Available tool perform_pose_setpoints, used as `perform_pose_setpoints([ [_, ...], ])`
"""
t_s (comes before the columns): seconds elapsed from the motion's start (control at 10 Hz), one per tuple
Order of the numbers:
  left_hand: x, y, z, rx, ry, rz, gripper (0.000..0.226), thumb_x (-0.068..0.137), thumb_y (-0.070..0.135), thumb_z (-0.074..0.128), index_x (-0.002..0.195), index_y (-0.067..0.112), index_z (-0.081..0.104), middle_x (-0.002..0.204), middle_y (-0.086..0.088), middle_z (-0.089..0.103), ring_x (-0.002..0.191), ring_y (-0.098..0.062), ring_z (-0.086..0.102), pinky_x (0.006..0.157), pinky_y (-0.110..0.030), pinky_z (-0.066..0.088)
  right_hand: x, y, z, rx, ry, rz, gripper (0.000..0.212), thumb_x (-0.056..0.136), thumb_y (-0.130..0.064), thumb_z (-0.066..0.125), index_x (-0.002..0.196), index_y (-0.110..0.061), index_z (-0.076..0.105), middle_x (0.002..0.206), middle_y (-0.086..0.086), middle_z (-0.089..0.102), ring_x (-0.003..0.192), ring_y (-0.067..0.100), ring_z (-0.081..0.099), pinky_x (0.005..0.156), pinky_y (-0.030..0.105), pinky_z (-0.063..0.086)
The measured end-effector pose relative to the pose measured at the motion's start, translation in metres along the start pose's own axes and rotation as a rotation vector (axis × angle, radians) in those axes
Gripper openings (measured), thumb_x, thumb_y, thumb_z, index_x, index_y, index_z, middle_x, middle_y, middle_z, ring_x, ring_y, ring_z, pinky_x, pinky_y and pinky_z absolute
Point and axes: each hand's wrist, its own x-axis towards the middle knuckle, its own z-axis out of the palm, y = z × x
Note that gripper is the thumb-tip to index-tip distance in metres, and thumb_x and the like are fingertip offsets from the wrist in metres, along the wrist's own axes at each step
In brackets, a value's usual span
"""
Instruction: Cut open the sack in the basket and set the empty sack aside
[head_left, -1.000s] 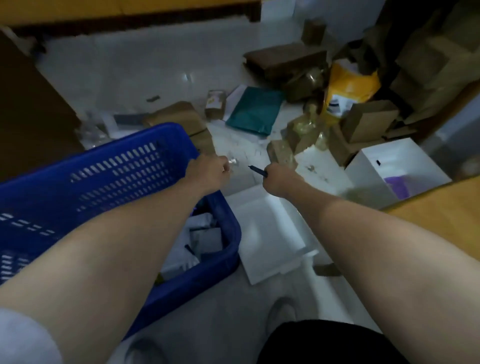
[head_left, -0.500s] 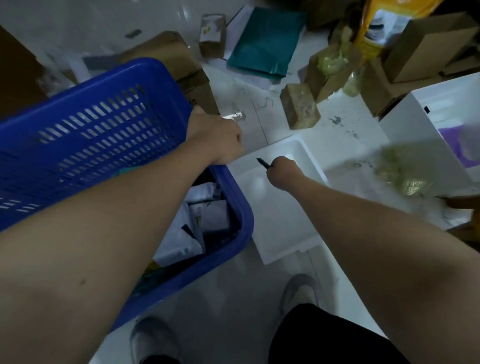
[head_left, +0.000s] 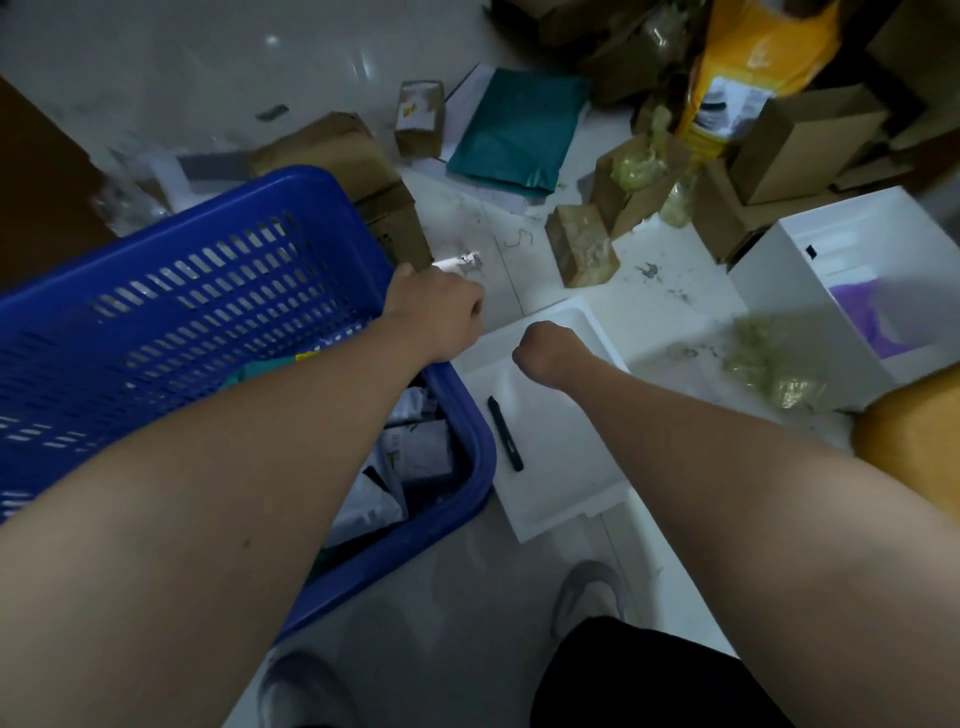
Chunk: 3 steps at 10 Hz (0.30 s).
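Note:
The blue plastic basket (head_left: 218, 291) stands on the floor at the left. Several white and grey sacks (head_left: 415, 452) lie in its near right corner, partly hidden by my left arm. My left hand (head_left: 439, 309) is over the basket's right rim, closed on a small white item (head_left: 458, 262) that sticks out past the fingers. My right hand (head_left: 543, 348) hovers over a white foam tray (head_left: 561, 467) with its fingers curled and nothing seen in it. A black cutter (head_left: 504, 434) lies loose in the tray, just below that hand.
Cardboard boxes (head_left: 582, 252), a teal mailer (head_left: 519, 130) and a yellow bag (head_left: 753, 67) litter the floor beyond. A white open box (head_left: 779, 270) with something purple inside stands at the right. My shoes (head_left: 587, 597) are below the tray.
The black cutter has left my right hand and now lies in the foam tray. The view has tilted down and nearer. My left hand still grips the small white item.

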Motion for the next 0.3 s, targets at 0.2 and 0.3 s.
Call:
perform_pose_setpoints([
  [0.2, -0.012, 0.002, -0.006, 0.039, 0.054, 0.034, 0.030, 0.097, 0.032, 0.042, 0.113, 0.020, 0.065, 0.123, -0.005, 0.062, 0.117, -0.027, 0.051, 0.094, -0.039, 0.034, -0.015, -0.019, -0.020, 0.007, 0.033, -0.040, 0.014, 0.092, -0.013, 0.044, 0.081, -0.006, 0.047, 0.093, 0.011, 0.051, 0.088, 0.026, 0.050, 0.071, 0.027, 0.035],
  [0.3, -0.015, -0.004, -0.013, 0.019, 0.059, 0.025, 0.031, 0.096, 0.034, 0.042, 0.112, 0.020, 0.065, 0.124, -0.005, 0.060, 0.117, -0.026, 0.049, 0.094, -0.039, 0.034, -0.019, -0.028, -0.031, 0.005, 0.074, -0.071, 0.025, 0.093, -0.015, 0.046, 0.108, 0.000, 0.058, 0.114, 0.018, 0.059, 0.104, 0.032, 0.057, 0.074, 0.027, 0.036],
])
